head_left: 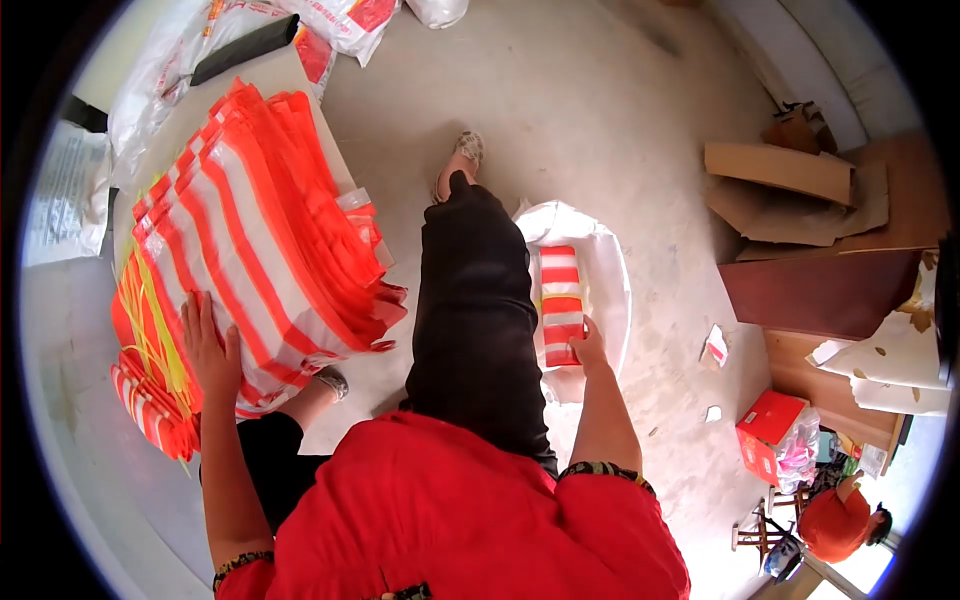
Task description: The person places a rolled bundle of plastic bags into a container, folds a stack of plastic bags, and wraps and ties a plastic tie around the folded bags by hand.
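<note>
Red-and-white striped bundle (560,277) is within white sack (615,270), R hand (590,348) closed on its near-R edge (some fingers hidden); L hand (208,350) lies flat, fingers apart, on striped stack (255,235). Step in hand, prob.: placing bundle; next move calls for easing R grip w/o tilting it.

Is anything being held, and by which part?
The right hand seems to grip the red-white striped flat bundle by its lower right edge; the left hand rests on the orange-white striped stack.
</note>
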{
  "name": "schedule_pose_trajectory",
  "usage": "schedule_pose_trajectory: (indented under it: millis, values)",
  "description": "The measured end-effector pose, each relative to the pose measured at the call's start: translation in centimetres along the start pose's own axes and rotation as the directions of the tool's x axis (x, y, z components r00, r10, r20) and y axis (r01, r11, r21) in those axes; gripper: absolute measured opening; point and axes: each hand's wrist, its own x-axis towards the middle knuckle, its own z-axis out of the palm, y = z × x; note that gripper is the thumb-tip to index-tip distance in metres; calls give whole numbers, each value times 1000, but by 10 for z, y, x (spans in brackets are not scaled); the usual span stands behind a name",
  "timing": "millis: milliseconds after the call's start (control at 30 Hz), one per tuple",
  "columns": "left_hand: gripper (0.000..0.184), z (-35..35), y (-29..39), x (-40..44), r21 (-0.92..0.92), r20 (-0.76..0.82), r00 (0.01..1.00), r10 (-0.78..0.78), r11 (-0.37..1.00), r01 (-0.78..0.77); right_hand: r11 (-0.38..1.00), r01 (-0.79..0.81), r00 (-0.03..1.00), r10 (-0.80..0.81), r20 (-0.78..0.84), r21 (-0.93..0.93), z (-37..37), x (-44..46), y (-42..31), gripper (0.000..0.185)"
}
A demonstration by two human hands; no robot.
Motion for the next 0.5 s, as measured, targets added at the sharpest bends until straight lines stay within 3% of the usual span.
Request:
schedule_pose_trajectory:
  millis: [200,400,500]
  values:
    - [63,3,-1,-1,5,10,1000,-12,1000,12,986,-15,999,10,-35,-168,-10,6,-21,77]
    - [63,2,0,0,25,10,1000,-11,1000,11,962,18,998,-36,-60,-272,-3,28,13,73]
    - [63,0,-1,0,27,21,1000,-13,1000,12,913,-8,991,-46,-123,-409,1,23,13,71]
